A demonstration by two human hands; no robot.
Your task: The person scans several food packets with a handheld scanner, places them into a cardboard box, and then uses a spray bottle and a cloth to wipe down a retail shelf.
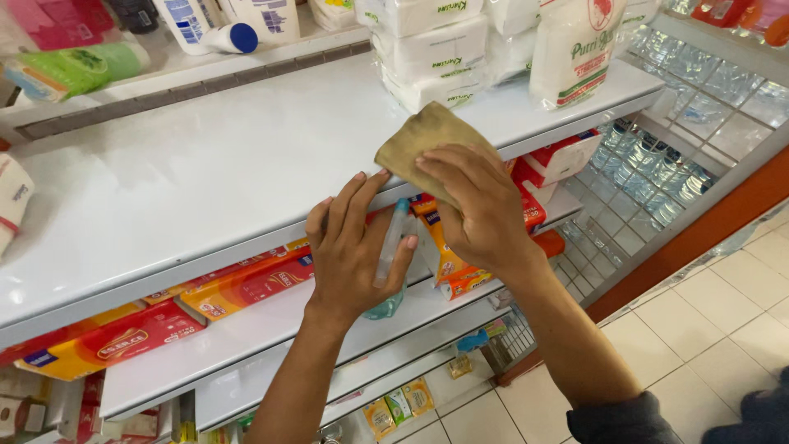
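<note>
Both hands work at the white shelf's (205, 164) front edge: the left hand (355, 255) grips a clear spray bottle (391, 244) (light, likely slippery) around its body. The right hand (481, 212) pinches a soft, limp brown cloth (423, 140), best held bunched.

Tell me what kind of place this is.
Most likely a small grocery or convenience shop. White retail shelves carry stacked tissue packs, boxed goods on the tier below, and bottled water on a wire rack. The right hand presses a brown cloth on the shelf.
</note>
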